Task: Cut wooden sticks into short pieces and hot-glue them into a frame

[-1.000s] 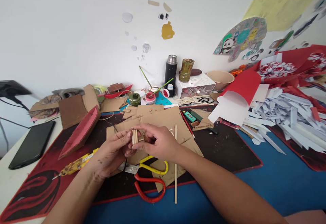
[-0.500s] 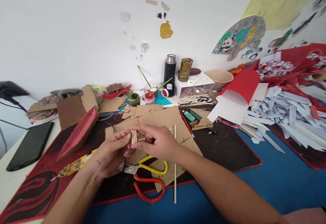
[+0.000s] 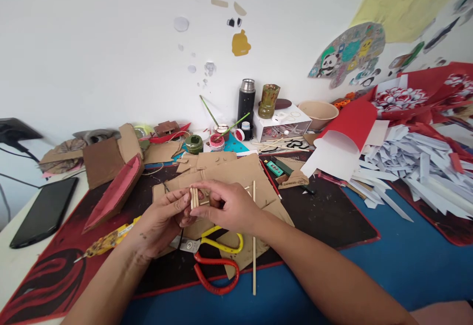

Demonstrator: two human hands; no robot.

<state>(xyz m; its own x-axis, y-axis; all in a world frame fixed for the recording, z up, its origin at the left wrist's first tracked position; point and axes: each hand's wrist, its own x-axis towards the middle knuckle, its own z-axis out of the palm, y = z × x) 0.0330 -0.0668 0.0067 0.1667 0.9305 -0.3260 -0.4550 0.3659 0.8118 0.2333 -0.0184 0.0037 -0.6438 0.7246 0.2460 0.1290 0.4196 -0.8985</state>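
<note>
A small bundle of short wooden sticks (image 3: 194, 198) is being held over brown cardboard (image 3: 229, 172), a left hand (image 3: 166, 214) and a right hand (image 3: 233, 207) gripping it from either side, while scissors (image 3: 191, 246) with yellow and red handles are lying below the hands, near a long stick (image 3: 254, 266).

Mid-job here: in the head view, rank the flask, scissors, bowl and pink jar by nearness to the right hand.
From the right hand, at the wooden sticks:
1. Scissors: just below it, on the near side.
2. Pink jar: beyond the cardboard.
3. Flask: behind the jar, slightly right.
4. Bowl: back right, past the flask.
</note>
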